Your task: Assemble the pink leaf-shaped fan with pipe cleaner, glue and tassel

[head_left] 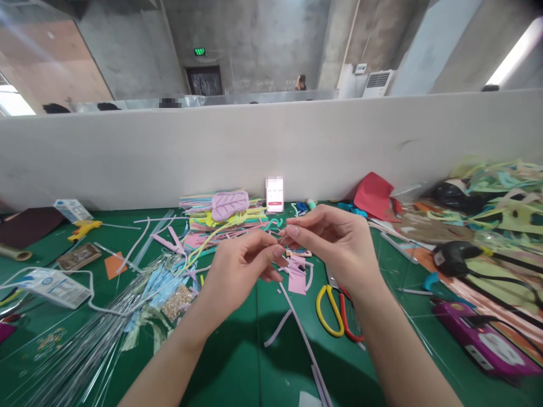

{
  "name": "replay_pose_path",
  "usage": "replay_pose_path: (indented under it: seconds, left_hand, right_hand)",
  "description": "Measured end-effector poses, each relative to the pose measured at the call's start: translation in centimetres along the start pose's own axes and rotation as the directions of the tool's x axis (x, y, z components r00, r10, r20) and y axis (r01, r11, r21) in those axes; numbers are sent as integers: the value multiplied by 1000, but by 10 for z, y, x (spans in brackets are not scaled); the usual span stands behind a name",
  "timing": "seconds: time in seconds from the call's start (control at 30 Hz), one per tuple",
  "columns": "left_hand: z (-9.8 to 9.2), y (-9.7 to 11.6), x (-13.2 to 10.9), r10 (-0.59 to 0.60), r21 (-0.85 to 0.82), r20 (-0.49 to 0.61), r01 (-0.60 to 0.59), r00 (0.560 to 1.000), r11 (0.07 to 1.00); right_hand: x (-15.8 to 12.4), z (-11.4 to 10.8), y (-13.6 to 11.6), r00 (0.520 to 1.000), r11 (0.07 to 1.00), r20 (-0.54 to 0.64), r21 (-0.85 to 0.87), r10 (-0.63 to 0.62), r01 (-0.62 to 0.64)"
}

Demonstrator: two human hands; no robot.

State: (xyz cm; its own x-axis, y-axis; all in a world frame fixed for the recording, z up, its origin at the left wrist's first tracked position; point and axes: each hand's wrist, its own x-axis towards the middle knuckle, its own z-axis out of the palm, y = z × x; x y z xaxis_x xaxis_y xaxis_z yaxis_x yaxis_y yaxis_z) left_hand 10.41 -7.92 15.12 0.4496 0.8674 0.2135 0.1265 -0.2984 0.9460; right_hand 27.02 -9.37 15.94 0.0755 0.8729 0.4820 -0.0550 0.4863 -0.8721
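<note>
My left hand [241, 265] and my right hand [331, 243] meet above the green cutting mat [237, 362], fingertips pinched together on something very small and thin that I cannot make out. A long pale pink strip [301, 328] lies on the mat below my hands, beside pink paper scraps [297, 280]. Scissors with yellow and red handles [337, 314] lie just under my right wrist.
A pile of coloured strips with a lilac leaf mould [229, 204] sits behind my hands, next to a small phone [274, 194]. Thin wires [85, 345] and a glue gun [85, 228] lie left. Paper offcuts [487, 215] and a purple device [483, 339] lie right. A white partition [271, 147] stands behind.
</note>
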Motion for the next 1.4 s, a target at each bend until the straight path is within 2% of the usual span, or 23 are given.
replay_pose_path:
  seconds: [0.17, 0.3, 0.57, 0.9, 1.2, 1.4]
  left_hand:
    - [-2, -1, 1, 4, -5, -14, -4, 1000, 1000]
    - [-2, -1, 1, 14, 9, -35, -14, 999, 1000]
    - [4, -1, -1, 94, -17, -73, -95, 993, 995]
    - [9, -1, 0, 33, -121, -16, -35, 999, 992]
    - [4, 2, -1, -45, -173, 81, 59, 996, 983]
    - [-2, 6, -4, 19, -126, 49, -13, 999, 992]
  right_hand:
    - [-1, 3, 3, 998, 999, -52, -28, -46, 45]
    - [1, 1, 2, 999, 1000, 28, -1, 23, -23]
    - [3, -8, 3, 985, 968, 124, 204, 122, -146]
    - [1, -2, 2, 998, 968, 67, 247, 17, -33]
    - [-4, 3, 1, 994, 982, -29, 155, -101, 105]
    - [1, 0, 2, 998, 991, 62, 133, -4, -4]
